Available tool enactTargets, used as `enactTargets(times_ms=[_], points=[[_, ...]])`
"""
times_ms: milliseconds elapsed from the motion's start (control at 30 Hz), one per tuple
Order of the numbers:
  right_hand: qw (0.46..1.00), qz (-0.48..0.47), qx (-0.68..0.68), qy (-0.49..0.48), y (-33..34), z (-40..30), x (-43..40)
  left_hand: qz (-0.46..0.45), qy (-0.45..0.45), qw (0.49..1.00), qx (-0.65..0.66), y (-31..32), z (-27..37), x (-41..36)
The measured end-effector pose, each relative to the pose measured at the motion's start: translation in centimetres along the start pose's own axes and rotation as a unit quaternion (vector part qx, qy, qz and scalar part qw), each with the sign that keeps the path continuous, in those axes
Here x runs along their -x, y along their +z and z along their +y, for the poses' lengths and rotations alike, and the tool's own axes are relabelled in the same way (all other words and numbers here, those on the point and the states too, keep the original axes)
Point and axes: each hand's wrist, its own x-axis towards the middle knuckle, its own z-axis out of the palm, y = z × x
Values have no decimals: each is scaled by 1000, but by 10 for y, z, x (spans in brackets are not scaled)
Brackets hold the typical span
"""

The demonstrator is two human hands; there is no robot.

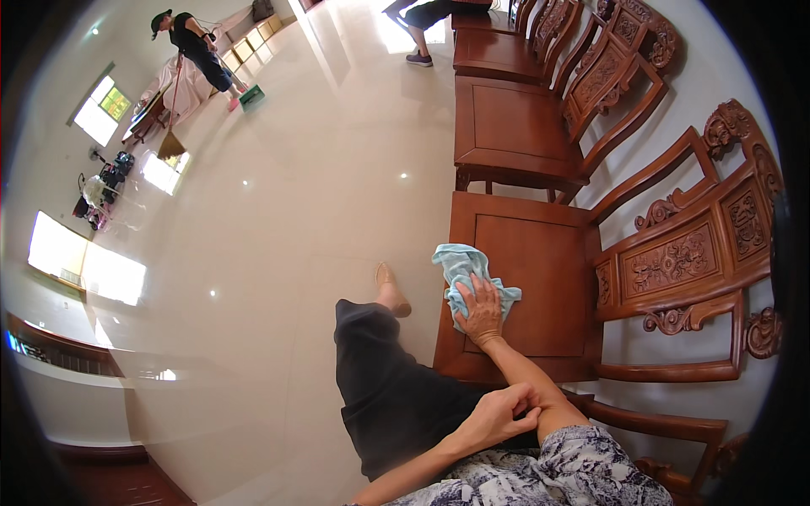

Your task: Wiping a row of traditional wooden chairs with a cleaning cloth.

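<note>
My right hand (482,311) lies over a light blue cloth (465,260), pressing it onto the front part of a reddish-brown wooden chair seat (538,284). The cloth is bunched, and one end reaches the seat's front edge. Across my body, my left hand (505,410) has its fingers curled against my right forearm, just below the elbow. Nothing shows in that hand. To the right of the seat rises the chair's carved backrest (677,262), with scrollwork and open side frames. I sit with dark trousers over my bent leg.
More carved wooden chairs (519,120) line the wall ahead. A seated person's leg (417,41) shows at the far end. Farther left, a person (197,50) holds a broom (171,145) and a green dustpan (252,97). Glossy pale tiles (272,234) cover the floor.
</note>
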Motion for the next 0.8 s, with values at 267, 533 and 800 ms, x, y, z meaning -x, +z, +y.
enactTargets(times_ms=[267, 533, 800], points=[[1000, -3, -8, 3, -2, -2, 1, 10, 15, 1000, 23, 0, 0, 3], [1000, 3, -18, -1, -6, -4, -1, 6, 13, 1000, 17, 0, -1, 7], [1000, -3, -17, -3, -4, -3, 0, 4, 10, 999, 33, 1, -4, 10]])
